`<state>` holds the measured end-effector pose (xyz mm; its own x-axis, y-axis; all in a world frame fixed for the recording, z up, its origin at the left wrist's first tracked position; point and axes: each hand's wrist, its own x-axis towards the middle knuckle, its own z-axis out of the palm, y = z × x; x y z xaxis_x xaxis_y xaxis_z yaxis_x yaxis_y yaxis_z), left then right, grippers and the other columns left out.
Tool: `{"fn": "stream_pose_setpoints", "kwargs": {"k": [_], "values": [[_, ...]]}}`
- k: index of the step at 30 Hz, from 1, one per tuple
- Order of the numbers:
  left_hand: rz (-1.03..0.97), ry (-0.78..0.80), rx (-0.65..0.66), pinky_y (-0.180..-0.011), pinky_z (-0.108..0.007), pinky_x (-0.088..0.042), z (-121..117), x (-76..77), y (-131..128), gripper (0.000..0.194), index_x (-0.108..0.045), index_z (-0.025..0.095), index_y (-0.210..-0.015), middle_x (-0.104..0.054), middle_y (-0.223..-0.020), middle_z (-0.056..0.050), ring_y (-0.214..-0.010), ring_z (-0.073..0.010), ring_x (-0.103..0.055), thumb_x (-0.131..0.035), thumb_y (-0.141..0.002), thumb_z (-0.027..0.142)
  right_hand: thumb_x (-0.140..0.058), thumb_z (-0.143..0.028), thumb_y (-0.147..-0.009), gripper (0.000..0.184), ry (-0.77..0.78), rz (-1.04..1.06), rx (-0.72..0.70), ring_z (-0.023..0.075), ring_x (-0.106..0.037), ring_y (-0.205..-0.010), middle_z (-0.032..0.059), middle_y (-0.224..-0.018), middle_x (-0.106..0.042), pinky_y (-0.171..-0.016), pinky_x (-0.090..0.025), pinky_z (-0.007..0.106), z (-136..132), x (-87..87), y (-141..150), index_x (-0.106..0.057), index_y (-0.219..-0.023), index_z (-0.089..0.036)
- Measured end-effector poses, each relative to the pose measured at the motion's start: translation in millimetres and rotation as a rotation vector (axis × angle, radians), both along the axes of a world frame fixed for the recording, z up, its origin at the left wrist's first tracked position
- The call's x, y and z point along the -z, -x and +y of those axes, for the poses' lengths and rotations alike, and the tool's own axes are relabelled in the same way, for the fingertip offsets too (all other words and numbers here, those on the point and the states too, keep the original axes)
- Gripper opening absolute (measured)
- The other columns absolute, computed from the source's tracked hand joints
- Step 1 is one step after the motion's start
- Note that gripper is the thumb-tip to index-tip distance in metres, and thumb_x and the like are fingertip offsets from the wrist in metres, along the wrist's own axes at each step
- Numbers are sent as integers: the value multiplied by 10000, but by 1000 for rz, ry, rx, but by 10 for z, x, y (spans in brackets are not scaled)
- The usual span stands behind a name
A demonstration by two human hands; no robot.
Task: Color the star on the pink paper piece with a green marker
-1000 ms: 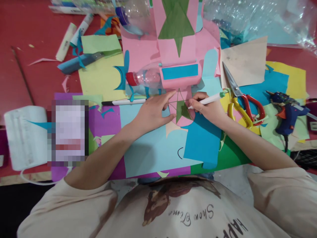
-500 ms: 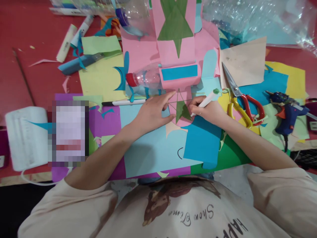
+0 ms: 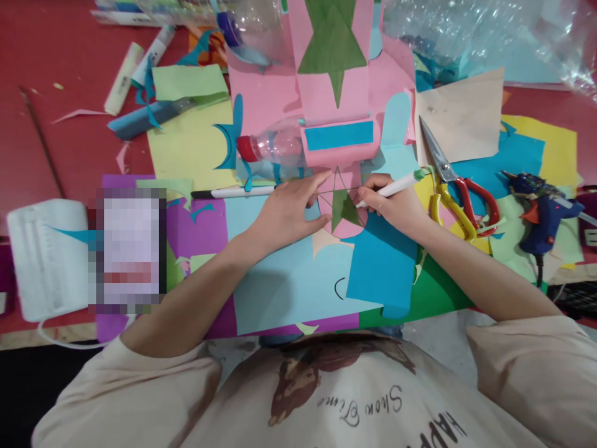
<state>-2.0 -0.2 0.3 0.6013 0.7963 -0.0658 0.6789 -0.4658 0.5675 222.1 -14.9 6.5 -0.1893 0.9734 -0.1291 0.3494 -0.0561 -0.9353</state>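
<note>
My right hand (image 3: 389,198) is closed around a white marker (image 3: 402,183) with a green end. The marker's tip meets the rounded pink paper (image 3: 347,180), at the right side of a star outline (image 3: 342,210) whose lower part is coloured green. My left hand (image 3: 291,208) rests at the pink paper's left edge, thumb and fingers apart, pressing on it. Above it lies a pink roll with a blue strip (image 3: 338,135). Further up is a pink panel bearing a solid green star (image 3: 332,46). A clear bottle with a red cap (image 3: 273,148) lies left of the roll.
Scissors (image 3: 454,180) with red and yellow handles lie to my right, beyond them a blue glue gun (image 3: 543,218). A black-and-white pen (image 3: 237,192) lies left of my left hand. Blue paper (image 3: 382,267) sits below my right hand. Clear plastic wrap (image 3: 504,37) covers the back right.
The marker tip has shifted up and slightly left along the star's right side, and the marker's rear end has swung right and lower. My left hand has stayed in place.
</note>
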Motion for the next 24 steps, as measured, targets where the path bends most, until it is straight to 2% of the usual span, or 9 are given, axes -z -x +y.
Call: {"fn": "stream_pose_setpoints", "kwargs": {"k": [10, 15, 19, 24], "values": [[-10, -37, 2, -779, -316, -417, 0, 38, 11, 653, -413, 161, -1479, -525, -812, 12, -744, -159, -495, -555, -877, 373, -541, -170, -696, 189, 78, -196, -75, 102, -417, -572, -39, -532, -463, -565, -296, 282, -22, -104, -4, -453, -531, -195], [-13, -16, -2, -782, -320, -422, 4, 13, 6, 666, -420, 150, -1476, -535, -838, 2, -755, -163, -499, -559, -866, 378, -521, -162, -705, 200, 98, -128, -64, 105, -438, -564, -32, -539, -489, -548, -313, 278, 3, -133, -26, -447, -523, -200], [0, -3, -2, -770, -316, -419, 5, -4, -3, 660, -424, 150, -1474, -531, -833, 0, -753, -166, -505, -557, -871, 383, -526, -178, -727, 191, 93, -95, -53, 111, -462, -582, -20, -557, -513, -578, -348, 280, 10, -85, -18, -472, -544, -199], [3, -8, -1, -770, -320, -410, 5, 5, -3, 663, -418, 153, -1478, -533, -840, -3, -759, -171, -511, -562, -874, 384, -527, -230, -730, 196, 66, -90, -60, 110, -434, -578, -27, -546, -481, -590, -335, 287, -6, -30, -4, -460, -548, -203]]}}
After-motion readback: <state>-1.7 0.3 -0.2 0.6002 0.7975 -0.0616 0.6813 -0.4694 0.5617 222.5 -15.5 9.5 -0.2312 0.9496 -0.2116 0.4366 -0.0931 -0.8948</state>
